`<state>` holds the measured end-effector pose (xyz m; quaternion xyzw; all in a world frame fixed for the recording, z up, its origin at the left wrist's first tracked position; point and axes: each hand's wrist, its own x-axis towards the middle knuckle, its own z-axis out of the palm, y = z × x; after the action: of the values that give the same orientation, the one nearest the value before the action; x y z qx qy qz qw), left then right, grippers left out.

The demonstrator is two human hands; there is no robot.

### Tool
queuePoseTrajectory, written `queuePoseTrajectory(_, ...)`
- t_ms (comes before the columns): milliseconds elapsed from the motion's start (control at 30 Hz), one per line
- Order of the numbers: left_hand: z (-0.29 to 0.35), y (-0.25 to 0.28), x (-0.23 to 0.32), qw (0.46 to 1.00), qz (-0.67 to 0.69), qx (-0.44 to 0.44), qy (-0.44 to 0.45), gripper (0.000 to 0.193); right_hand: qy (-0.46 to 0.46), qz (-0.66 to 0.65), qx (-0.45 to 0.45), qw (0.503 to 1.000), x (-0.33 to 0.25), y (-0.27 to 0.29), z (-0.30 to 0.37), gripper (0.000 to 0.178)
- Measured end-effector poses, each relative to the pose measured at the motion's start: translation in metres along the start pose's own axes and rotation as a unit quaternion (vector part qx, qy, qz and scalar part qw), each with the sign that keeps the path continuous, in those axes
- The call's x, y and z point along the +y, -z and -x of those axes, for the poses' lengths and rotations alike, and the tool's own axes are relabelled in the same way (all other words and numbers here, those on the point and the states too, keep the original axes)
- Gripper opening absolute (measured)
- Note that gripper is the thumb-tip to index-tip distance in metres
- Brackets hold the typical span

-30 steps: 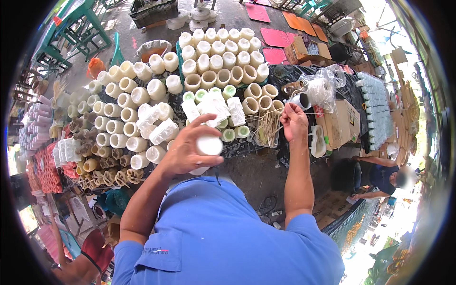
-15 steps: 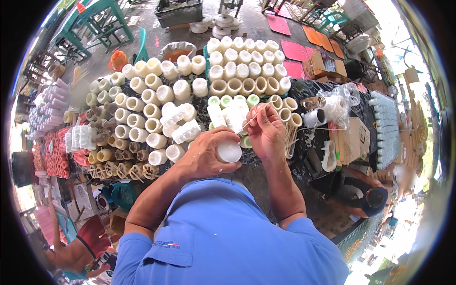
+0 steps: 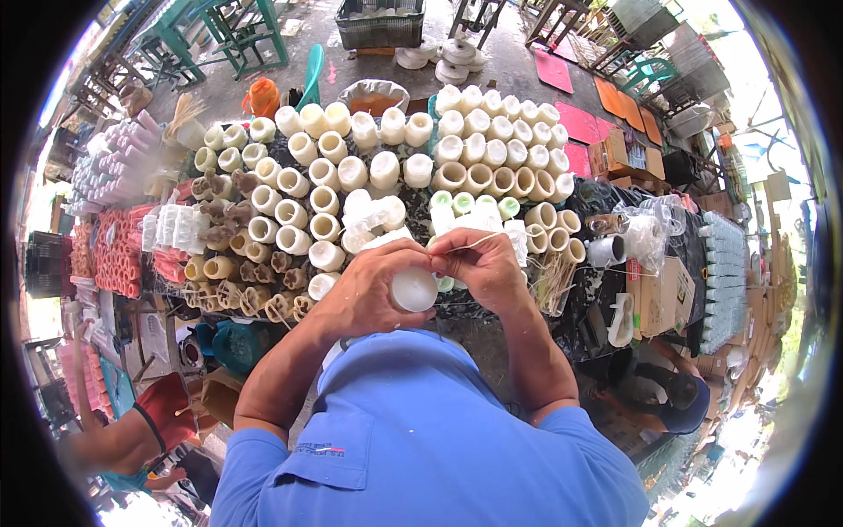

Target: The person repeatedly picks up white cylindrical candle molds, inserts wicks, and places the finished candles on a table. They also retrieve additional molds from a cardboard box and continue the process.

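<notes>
In front of my chest, my left hand (image 3: 369, 285) is wrapped round a white candle (image 3: 414, 291), its smooth round end turned up toward me. My right hand (image 3: 485, 270) meets it at the far side of the candle, thumb and forefinger pinching a thin pale wick (image 3: 481, 240). The wick's free end sticks out past the right fingers. Its other end lies near the left fingertips, and whether it enters the candle is hidden. Just beyond my hands stand white blocky candles (image 3: 373, 211) and cream hollow wax cylinders (image 3: 325, 227).
Rows of cream wax cylinders (image 3: 502, 132) cover the table's far side. Brown flower-shaped ones (image 3: 230, 299) and red ones (image 3: 117, 263) stand left. To the right are a bundle of thin sticks (image 3: 553, 285), a white mug (image 3: 606, 251) and a cardboard box (image 3: 665, 294). A co-worker (image 3: 672, 395) bends at lower right.
My right hand has moved in beside the left hand, bringing the wick to the candle's far side. The candle has shifted slightly left, and the whole view has turned a little.
</notes>
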<state>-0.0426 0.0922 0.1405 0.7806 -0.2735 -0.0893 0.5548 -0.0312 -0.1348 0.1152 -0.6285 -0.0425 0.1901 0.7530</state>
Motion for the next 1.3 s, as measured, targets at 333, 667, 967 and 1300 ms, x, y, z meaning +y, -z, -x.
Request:
queuePoseTrajectory(333, 0.025, 0.012, -0.009, 0.991, -0.034, 0.113, 0.07, 0.077, 0.249, 0.193, 0.029, 0.949, -0.032, -0.044, 0.023, 0.018)
queuePoseTrajectory(667, 0.023, 0.011, -0.014, 0.99, -0.074, 0.122, 0.007, 0.081, 0.317, 0.289, 0.097, 0.898, -0.028, -0.065, 0.022, 0.02)
queuePoseTrajectory(967, 0.019, 0.007, -0.015, 0.99, -0.084, 0.109, -0.003, 0.083, 0.319, 0.307, 0.1, 0.891, -0.026, -0.062, 0.023, 0.019)
queuePoseTrajectory(1300, 0.02, 0.002, -0.015, 0.99, -0.094, 0.105, -0.001, 0.083, 0.33, 0.36, 0.063, 0.87, -0.027, -0.066, 0.024, 0.026)
